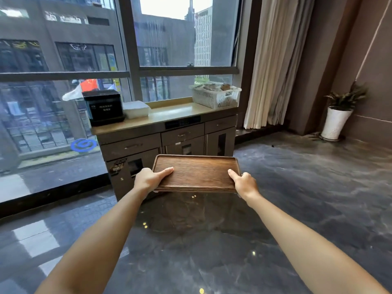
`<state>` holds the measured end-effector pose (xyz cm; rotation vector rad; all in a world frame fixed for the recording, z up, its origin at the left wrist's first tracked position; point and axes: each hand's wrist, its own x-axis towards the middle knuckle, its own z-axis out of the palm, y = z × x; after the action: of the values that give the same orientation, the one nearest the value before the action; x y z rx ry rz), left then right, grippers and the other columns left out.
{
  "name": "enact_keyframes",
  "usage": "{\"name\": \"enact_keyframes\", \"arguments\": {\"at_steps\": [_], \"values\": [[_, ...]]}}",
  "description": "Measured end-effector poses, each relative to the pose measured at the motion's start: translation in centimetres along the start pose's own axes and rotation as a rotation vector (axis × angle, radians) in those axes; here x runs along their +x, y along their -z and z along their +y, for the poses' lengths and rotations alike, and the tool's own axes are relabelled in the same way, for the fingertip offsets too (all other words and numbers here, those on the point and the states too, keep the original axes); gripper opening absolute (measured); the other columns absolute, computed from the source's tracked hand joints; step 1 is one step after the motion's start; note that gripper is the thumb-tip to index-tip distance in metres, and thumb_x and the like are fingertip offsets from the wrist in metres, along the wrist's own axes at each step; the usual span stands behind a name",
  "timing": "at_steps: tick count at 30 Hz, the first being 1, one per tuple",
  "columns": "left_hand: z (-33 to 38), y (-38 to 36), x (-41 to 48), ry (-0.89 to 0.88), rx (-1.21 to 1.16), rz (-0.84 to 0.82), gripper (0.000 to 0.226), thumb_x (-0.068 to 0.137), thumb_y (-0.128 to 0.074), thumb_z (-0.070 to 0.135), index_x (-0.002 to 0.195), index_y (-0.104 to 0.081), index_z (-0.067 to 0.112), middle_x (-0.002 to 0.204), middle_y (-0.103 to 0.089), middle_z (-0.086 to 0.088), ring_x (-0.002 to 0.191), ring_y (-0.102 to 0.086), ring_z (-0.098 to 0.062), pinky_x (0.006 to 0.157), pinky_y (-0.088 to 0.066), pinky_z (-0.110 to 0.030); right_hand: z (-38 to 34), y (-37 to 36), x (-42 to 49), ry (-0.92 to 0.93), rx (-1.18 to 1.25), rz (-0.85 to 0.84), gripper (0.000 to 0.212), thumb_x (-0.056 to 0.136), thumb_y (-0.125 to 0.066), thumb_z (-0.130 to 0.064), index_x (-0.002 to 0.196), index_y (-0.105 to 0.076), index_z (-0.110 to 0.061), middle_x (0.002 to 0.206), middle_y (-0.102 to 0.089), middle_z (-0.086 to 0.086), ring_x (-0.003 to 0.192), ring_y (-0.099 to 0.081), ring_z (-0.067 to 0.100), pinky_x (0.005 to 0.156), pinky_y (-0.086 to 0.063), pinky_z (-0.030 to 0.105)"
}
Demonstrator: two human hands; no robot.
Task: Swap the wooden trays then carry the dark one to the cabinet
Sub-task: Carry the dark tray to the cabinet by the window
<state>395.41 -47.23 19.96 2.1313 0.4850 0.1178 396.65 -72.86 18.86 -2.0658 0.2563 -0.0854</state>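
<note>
Both the left hand (148, 179) and right hand (244, 183) gripped the empty dark tray (196, 174) before the cabinet (169, 136). On the cabinet's top sat a filled white basket (216, 97) and a black box (104, 107).

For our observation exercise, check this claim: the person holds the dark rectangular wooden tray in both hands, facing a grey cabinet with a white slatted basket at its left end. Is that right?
One detail is wrong. The head view shows the white slatted basket at the right end of the grey cabinet. The left hand and right hand do hold the dark rectangular wooden tray.
</note>
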Motion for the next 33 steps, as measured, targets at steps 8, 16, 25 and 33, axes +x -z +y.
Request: {"name": "enact_keyframes", "arguments": {"at_steps": [8, 16, 25, 33], "values": [[9.6, -3.6, 19.3, 0.029, -0.029, 0.099, 0.073, 0.072, -0.064, 0.062, 0.103, -0.063, -0.004, 0.097, -0.061, -0.013, 0.091, -0.057, -0.029, 0.075, -0.04, -0.03, -6.5, -2.6, 24.2, 0.084, 0.001, -0.053, 0.057, 0.091, -0.048, -0.046, 0.115, -0.057, 0.005, 0.102, -0.058, 0.015, 0.097, -0.059, 0.034, 0.084, -0.05, 0.041], [12.1, -6.8, 39.6, 0.064, 0.003, 0.134, 0.063, 0.074, -0.065, 0.058, 0.094, -0.063, -0.001, 0.093, -0.061, -0.012, 0.084, -0.052, -0.026, 0.074, -0.038, -0.029, -8.5, -11.6, 44.9, 0.055, 0.066, -0.135, 0.061, 0.088, -0.049, -0.051, 0.113, -0.057, 0.004, 0.095, -0.055, 0.01, 0.084, -0.054, 0.027, 0.073, -0.046, 0.036], [17.3, -7.7, 66.0, 0.047, -0.092, 0.143, 0.069, 0.072, -0.068, 0.057, 0.106, -0.063, -0.002, 0.115, -0.065, -0.019, 0.1, -0.058, -0.033, 0.081, -0.04, -0.031, -17.8, -20.9, 69.2, 0.1, 0.06, -0.131, 0.062, 0.087, -0.051, -0.051, 0.111, -0.057, 0.006, 0.095, -0.054, 0.011, 0.083, -0.052, 0.026, 0.073, -0.044, 0.037], [19.9, -10.1, 83.4, 0.103, -0.049, 0.152, 0.065, 0.075, -0.064, 0.058, 0.1, -0.066, -0.002, 0.093, -0.063, -0.012, 0.087, -0.057, -0.029, 0.074, -0.037, -0.028, -21.3, -27.7, 86.8, 0.1, 0.027, -0.183, 0.048, 0.089, -0.051, -0.048, 0.094, -0.057, -0.001, 0.092, -0.057, 0.012, 0.082, -0.053, 0.029, 0.071, -0.043, 0.036]]}}
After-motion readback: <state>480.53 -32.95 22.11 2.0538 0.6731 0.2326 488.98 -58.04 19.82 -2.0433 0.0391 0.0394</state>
